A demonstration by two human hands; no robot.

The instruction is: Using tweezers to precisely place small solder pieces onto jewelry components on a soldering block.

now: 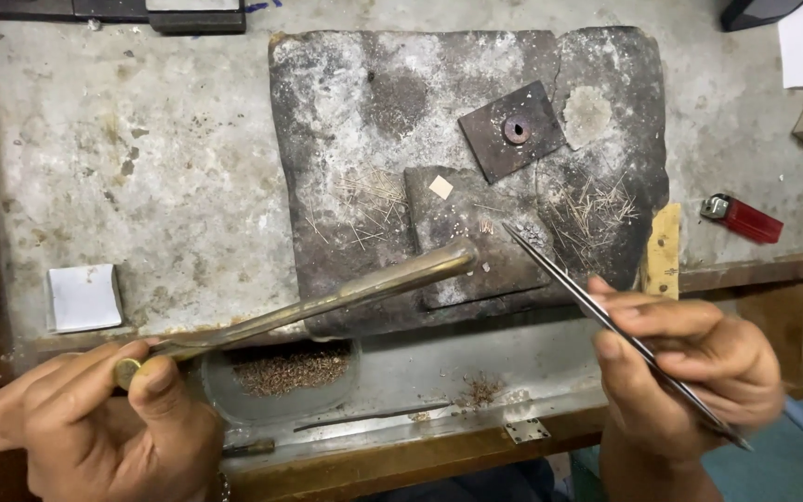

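Both hands' fingers clamp tools, brass torch [327,302] and tweezers [606,321], above granule-filled dish [281,376].

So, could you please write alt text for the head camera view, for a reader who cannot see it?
Seen from above, a left hand holds a brass torch and a right hand holds tweezers, both aimed at a charred soldering block. A red lighter lies on the worn workbench.

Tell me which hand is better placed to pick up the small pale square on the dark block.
Right, probably. The right hand holds fine tweezers whose tips sit close to the pale square. The left hand holds a brass torch, too blunt to pick anything up.
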